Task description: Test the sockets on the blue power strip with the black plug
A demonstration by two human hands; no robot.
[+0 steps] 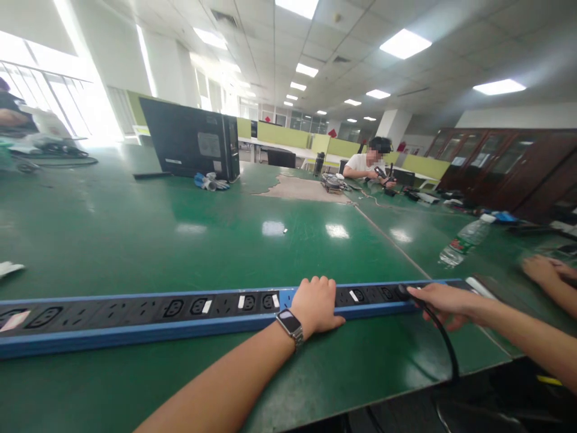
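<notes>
Along one power strip (237,302), two hands (318,304) (444,305)

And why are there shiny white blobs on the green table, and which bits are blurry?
In the head view, the white blobs on the green table look like reflections of the ceiling lights; in that same head view, the windows at picture left glare white, and another person's hand at the right edge looks smeared.

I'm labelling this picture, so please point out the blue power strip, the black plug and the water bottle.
Blue power strip (225,305): head view, on its socket face.
Black plug (402,291): head view, on its exposed body.
Water bottle (461,243): head view, on the labelled middle of its body.
</notes>
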